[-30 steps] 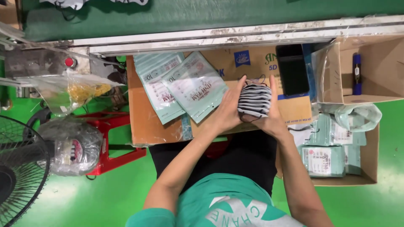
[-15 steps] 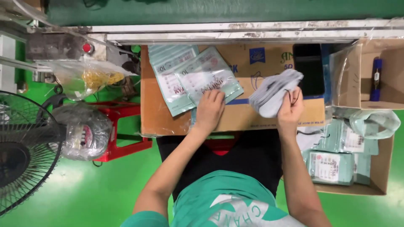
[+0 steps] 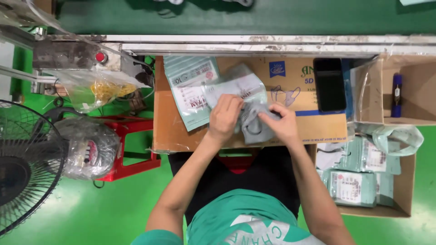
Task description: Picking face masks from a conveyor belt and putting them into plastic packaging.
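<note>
While both forearms reach forward from the bottom of the frame, the hands meet over the middle of the cardboard surface [image 3: 172, 131]. Left hand [image 3: 225, 119]: knuckles up, fingers curled down, pinching the edge of a clear-fronted pale green pouch [image 3: 238, 88]. Right hand [image 3: 280, 124]: wrist angled inward, fingers bent, gripping a stack of grey face masks [image 3: 252, 124] just at the pouch mouth. Cannot tell whether the masks are inside the pouch yet; hands cover the joint. Masks sit between the two hands, touching both.

Around them:
- More flat pouches [image 3: 193, 90] lie fanned just left of the held one, on the same surface.
- Black phone [image 3: 329, 85] lies flat to the right, near the far edge.
- Open carton [image 3: 399, 199] on the right holds filled pouches.
- Smaller box [image 3: 408, 97] beyond it holds a blue marker [image 3: 397, 95].
- Left side: red stool [image 3: 131, 149], plastic-wrapped roll [image 3: 86, 147], fan [image 3: 20, 168], clear bag of yellow bits [image 3: 97, 90].
</note>
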